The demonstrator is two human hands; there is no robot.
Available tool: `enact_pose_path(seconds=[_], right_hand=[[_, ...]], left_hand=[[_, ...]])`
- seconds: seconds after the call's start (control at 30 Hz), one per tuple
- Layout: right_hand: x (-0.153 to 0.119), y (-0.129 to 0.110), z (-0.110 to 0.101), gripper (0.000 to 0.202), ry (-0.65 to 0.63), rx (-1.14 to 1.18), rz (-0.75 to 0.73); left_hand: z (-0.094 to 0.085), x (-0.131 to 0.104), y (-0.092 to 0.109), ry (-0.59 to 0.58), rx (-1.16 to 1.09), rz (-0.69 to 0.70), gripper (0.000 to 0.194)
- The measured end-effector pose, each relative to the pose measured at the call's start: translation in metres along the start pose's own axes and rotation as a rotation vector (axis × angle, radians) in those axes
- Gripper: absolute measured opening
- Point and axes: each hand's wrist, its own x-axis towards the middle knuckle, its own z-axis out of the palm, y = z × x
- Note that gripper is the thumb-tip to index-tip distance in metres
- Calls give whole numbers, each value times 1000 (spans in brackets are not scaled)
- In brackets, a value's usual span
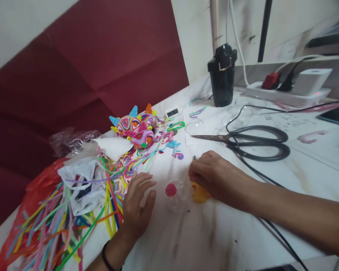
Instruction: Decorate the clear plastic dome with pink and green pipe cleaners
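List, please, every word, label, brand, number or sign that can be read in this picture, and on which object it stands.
None can be read.
Small white display: screen too small and blurred to read.
Paper: faint marks, perhaps writing, too blurred to read.

Desk (197,244) looks smooth, marble-patterned, a bit shiny. Pipe cleaners (55,218) are fuzzy and matt, while that clear round shell (179,201) seems glossy plastic. Scissors (247,144): dull metal blades, smooth dark handles. Red bag (42,180)'s just thin, crinkly plastic.
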Motion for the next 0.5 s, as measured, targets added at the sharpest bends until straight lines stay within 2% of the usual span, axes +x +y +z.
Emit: enact_pose_path(seconds=[0.07,0.2,0.37,0.43,0.5], right_hand=[[0,-1,-1,19,8,-28,28],[-1,-4,-2,18,-18,-63,26],[-3,-8,-3,31,-66,-78,-27],[-3,-9,-3,28,-71,-36,-66],[-4,-10,-2,24,-69,22,-104]], left_hand=[[-2,3,-2,9,1,-47,11],[-11,14,-7,3,9,-135,18],[-32,40,-3,3,-22,-194,27],[-39,34,7,-9,-39,-187,24],[-46,4,23,-63,-41,-136,26]])
